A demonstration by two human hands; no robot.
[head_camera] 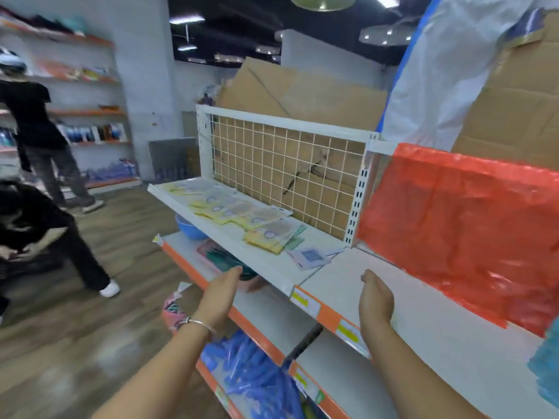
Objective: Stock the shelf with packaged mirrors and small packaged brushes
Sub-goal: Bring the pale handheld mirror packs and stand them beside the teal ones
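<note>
A white top shelf (272, 267) with a wire-grid back holds a row of flat yellow packages (242, 214) running from far left to near right. A pale lilac packaged item (308, 257) lies at the row's near end. My left hand (222, 287), with a silver bracelet on the wrist, reaches toward the shelf's front edge, fingers extended and empty. My right hand (375, 297) hovers over the bare neighbouring shelf (423, 316), fingers together and slightly curled, holding nothing.
A red plastic sheet (459, 222) hangs behind the right shelf. Lower shelves hold a pink tray (211, 252), a blue bowl (189, 228) and blue packaged goods (251, 379). Cardboard (296, 92) stands behind the grid. Two people (39, 140) are on the left aisle floor.
</note>
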